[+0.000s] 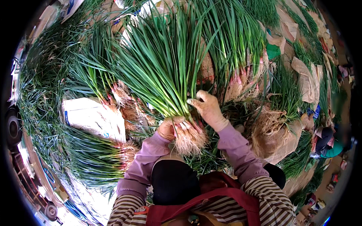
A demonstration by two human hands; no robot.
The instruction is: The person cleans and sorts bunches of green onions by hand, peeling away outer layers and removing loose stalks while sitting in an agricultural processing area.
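A large bunch of green garlic is in front of me, its long leaves fanned away and its pale, shaggy roots toward my body. My left hand is closed round the lower stems from the left, just above the roots. On the right side of the bunch, my right hand has its thumb and forefinger bent together at the edge of the stems. What lies between those fingertips is too small to make out.
More bunches lie around: a pile at lower left, another at upper right. A white sack is to the left, brown mesh sacking to the right. Another person sits at the far right. Wheels show at the left rim.
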